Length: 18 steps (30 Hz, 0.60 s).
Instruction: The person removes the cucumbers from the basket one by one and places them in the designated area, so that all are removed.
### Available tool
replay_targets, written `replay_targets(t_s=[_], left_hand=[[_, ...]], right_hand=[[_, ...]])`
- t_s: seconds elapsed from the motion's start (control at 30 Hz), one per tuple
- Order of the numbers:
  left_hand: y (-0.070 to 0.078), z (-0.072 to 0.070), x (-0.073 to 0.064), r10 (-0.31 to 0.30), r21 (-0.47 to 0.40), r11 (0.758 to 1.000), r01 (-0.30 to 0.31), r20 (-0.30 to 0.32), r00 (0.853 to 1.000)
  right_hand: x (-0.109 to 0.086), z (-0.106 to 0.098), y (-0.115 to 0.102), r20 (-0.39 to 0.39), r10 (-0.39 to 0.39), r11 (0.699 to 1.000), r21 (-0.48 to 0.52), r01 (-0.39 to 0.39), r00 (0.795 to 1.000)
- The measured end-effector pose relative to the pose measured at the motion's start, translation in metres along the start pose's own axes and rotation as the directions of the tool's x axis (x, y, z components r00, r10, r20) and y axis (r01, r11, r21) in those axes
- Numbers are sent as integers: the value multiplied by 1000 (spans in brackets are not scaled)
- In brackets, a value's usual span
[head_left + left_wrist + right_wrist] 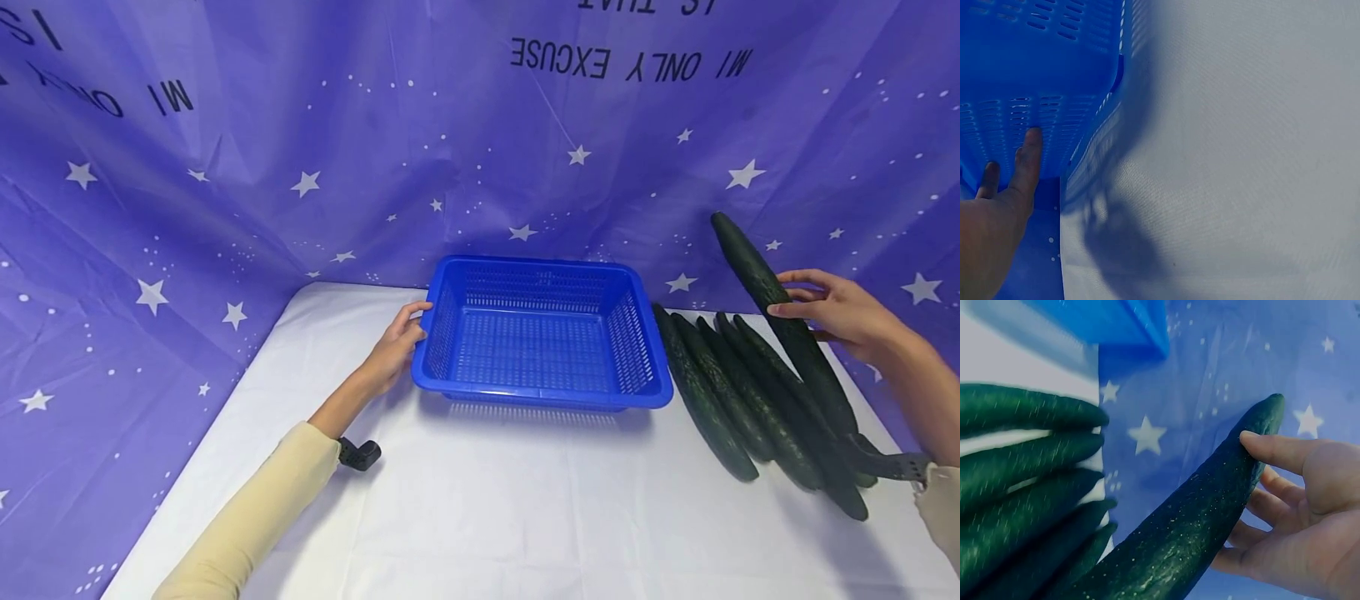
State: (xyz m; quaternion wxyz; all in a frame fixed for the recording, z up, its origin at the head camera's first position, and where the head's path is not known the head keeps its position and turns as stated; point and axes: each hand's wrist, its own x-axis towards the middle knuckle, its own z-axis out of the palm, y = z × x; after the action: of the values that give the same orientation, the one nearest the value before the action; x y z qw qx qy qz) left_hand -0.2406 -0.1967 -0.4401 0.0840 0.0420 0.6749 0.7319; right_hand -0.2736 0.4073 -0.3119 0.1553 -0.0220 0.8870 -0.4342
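In the head view, a blue plastic basket (pixel 540 398) with slotted walls stands near the back of the white table. My left hand (pixel 393 346) is at its left end, fingertips against the rim; in the left wrist view, fairly straight fingers (pixel 1029 159) touch the slotted outer wall. On the right, my right hand (pixel 843 312) holds a long dark green cucumber (pixel 757 275), thumb on one side and fingers on the other. Its far end is raised, and the wrist strap partly covers its near part. Several more cucumbers (pixel 701 392) lie side by side between the basket and that hand.
The white tabletop (pixel 525 508) extends in front of the basket. A purple curtain (pixel 375 167) with white stars and lettering hangs right behind the table and along its sides. Dark straps (pixel 360 454) sit on both wrists.
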Motion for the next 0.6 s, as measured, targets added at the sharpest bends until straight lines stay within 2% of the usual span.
replay_targets(t_s=[0.3, 0.6], left_hand=[[0, 1, 0, 1, -5, 1000, -1, -15, 1000], [-3, -2, 3, 7, -1, 1000, -7, -8, 1000]], right_hand=[[-4, -19, 40, -96, 30, 998, -47, -34, 995], [-10, -28, 89, -138, 80, 995, -43, -86, 987]])
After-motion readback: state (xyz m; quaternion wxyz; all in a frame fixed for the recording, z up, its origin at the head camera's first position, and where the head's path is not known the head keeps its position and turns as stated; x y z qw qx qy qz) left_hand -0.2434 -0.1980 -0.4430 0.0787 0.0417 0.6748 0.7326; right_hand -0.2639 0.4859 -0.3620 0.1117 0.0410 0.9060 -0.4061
